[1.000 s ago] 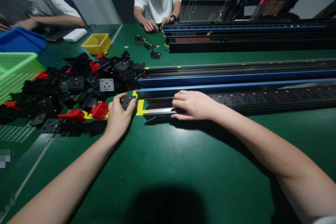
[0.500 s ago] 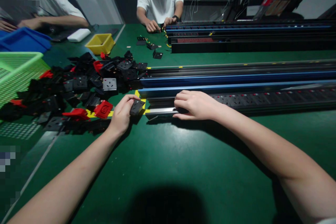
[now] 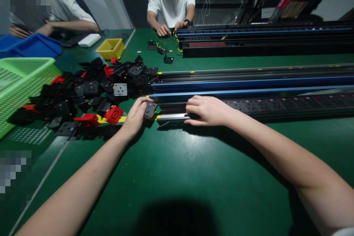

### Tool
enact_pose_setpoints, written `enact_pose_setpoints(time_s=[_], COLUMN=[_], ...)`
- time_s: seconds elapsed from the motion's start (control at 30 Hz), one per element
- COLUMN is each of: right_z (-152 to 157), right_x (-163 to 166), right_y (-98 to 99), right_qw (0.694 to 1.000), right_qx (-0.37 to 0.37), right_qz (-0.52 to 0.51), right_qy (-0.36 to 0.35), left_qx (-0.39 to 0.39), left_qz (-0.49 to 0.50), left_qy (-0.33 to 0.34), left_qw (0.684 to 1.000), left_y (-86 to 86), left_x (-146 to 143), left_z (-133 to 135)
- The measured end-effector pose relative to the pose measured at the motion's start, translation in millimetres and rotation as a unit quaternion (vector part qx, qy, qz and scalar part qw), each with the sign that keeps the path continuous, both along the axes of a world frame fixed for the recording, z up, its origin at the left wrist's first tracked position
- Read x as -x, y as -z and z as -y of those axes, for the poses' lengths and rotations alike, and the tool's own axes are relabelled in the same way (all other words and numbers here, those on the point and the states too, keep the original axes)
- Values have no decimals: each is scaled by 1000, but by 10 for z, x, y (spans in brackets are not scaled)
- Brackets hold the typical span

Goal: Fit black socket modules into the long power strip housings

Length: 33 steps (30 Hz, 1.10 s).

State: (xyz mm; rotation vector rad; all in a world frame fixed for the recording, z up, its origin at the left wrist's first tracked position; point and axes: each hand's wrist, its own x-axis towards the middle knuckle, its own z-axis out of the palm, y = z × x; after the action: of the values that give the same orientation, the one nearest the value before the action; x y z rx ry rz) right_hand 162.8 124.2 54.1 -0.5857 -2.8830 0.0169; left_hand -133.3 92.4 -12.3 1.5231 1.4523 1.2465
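Observation:
A black socket module (image 3: 151,110) with slots in its face is pinched in my left hand (image 3: 136,117), just left of the open end of a metal channel (image 3: 173,117). My right hand (image 3: 206,110) is curled over that channel, thumb at the near wall and fingers toward the far wall. Anything under its palm is hidden. To the right of this hand, a row of black socket modules with small red parts (image 3: 265,105) sits in the channel. A heap of loose black socket modules (image 3: 91,88) lies left of my left hand, with red socket modules (image 3: 114,114) among them.
Blue-edged channels (image 3: 249,90) run behind my hands. A green basket (image 3: 30,62), blue bin (image 3: 41,46) and yellow bin (image 3: 110,48) stand at left. Across the green table (image 3: 177,177), a co-worker (image 3: 172,3) handles parts beside more channels (image 3: 249,49); another person sits at upper left.
The whole view has shifted slightly to the right. My left hand still holds the socket module, now tilted a little more toward me. My right hand stays over the channel.

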Motion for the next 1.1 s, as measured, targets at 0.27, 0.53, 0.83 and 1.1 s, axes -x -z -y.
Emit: enact_pose_setpoints(time_s=[0.27,0.53,0.83,1.1], right_z=[0,-6,-15,-20], right_x=[4,9,3,4], right_y=[5,7,12,18], right_qw=[1000,1000,1000,1000], right_qx=[-6,-4,-9,-13], right_qz=[4,0,8,9], right_qy=[1,-3,-5,-7], left_qx=[14,30,1,-9], left_qz=[39,51,8,-39], left_qy=[-36,-52,-67,-132], left_qw=[998,997,998,990], left_y=[-10,-58,17,18], left_x=[-85,-138,-189,-335], left_z=[23,43,109,254])
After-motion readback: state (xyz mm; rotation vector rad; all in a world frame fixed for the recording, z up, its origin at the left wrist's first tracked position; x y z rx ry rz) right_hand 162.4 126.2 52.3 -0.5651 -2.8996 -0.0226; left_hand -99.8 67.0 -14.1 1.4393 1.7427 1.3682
